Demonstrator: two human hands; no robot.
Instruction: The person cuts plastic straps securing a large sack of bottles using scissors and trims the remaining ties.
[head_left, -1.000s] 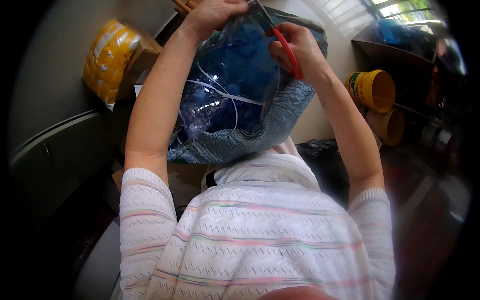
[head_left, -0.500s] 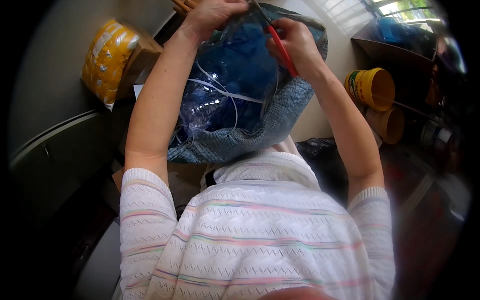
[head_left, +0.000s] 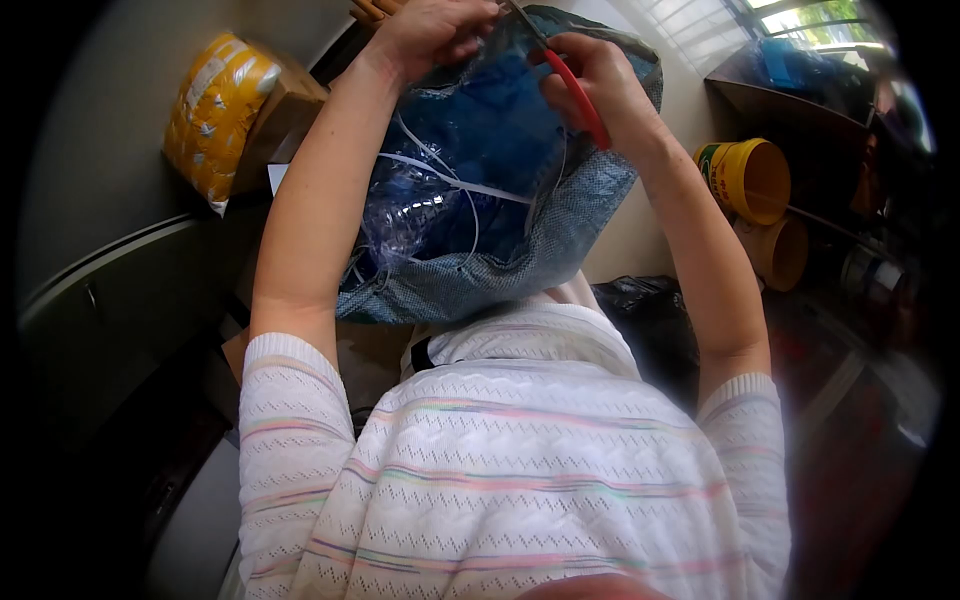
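Note:
Red-handled scissors (head_left: 578,95) are in my right hand (head_left: 603,88), their blades pointing up and left toward the top edge of the view. My left hand (head_left: 436,38) is closed at the top, its fingertips near the blade tips; what it pinches is too small to make out. Below both hands lies a large blue-grey woven bag (head_left: 585,205) with its mouth open. Inside it are clear and blue plastic (head_left: 405,215) and thin white strips (head_left: 470,187) that cross over it.
A yellow parcel (head_left: 215,115) and a cardboard box (head_left: 280,112) are at the left. Yellow buckets (head_left: 765,180) stand at the right below a shelf (head_left: 790,105). A black plastic bag (head_left: 650,315) lies beyond my lap, on the right.
My right hand and the scissors have shifted slightly right, and the scissors look a little more tilted. My left hand has moved only slightly, its lower fingers spread a bit more.

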